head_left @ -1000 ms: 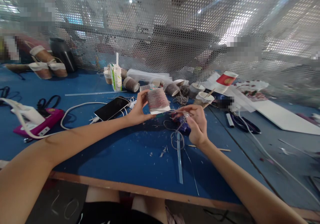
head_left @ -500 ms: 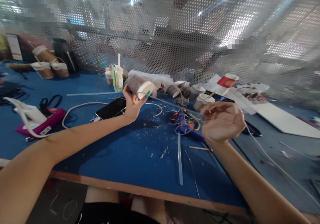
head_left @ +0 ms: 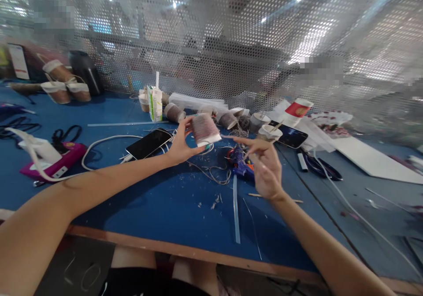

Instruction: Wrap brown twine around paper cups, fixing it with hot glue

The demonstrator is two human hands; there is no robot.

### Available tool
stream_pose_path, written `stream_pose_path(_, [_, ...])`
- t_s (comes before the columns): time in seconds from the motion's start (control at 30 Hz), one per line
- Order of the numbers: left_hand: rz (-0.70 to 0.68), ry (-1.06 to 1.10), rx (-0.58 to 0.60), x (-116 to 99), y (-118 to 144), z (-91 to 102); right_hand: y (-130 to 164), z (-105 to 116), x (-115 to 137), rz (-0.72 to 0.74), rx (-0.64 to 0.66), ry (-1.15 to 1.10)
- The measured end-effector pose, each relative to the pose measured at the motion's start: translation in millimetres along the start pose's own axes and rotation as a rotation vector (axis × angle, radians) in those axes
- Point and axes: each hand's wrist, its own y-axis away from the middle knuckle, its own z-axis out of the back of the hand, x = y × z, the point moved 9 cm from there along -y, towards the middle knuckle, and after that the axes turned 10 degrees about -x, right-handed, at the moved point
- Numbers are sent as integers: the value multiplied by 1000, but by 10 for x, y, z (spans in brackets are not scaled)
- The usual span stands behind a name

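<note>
My left hand (head_left: 181, 144) is closed around a paper cup (head_left: 205, 129) wound with thin greyish-brown cord, holding it tilted on its side above the table. Its white edge shows uncovered. A strand of cord (head_left: 227, 136) stretches from the cup to my right hand (head_left: 266, 166), whose index finger points toward the cup while the other fingers curl in. More cord (head_left: 220, 176) lies in loose loops on the table below. A blue glue gun (head_left: 240, 166) lies beside my right hand, partly behind it.
Behind are more wrapped cups (head_left: 174, 112), a drink carton (head_left: 155, 104) and a red-and-white cup (head_left: 298, 110). A phone (head_left: 148, 144) and a purple power strip (head_left: 61, 166) with a white cable lie left. A glue stick (head_left: 236, 210) lies in front; a perforated screen (head_left: 198, 35) stands behind.
The cup has turned and moved slightly right and down, showing its wound side. My right hand has come left toward it, shortening the cord between them. Loose cord loops now show below.
</note>
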Motion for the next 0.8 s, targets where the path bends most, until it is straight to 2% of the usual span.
stream_pose_path(0.1, [-54,-99,11,-116,8,16,150,-183,10,-70,-29,23])
stream_pose_path(0.2, [-130,-148,31,-233,-4,23,222,-291,-185,-252,-23,95])
stream_pose_path(0.37, [-245,-253,114,-371,12,-65,247,-457,-301,-390,152,-5])
stream_pose_path(0.47, [-247,-264,118,-375,13,-73,296,-528,-303,-527,211,-137])
stream_pose_path(0.57, [-246,-219,128,-381,14,-76,331,-572,-294,-663,204,-289])
stream_pose_path(0.8, [-165,-118,222,-293,25,-122,257,-541,-260,-740,209,-520])
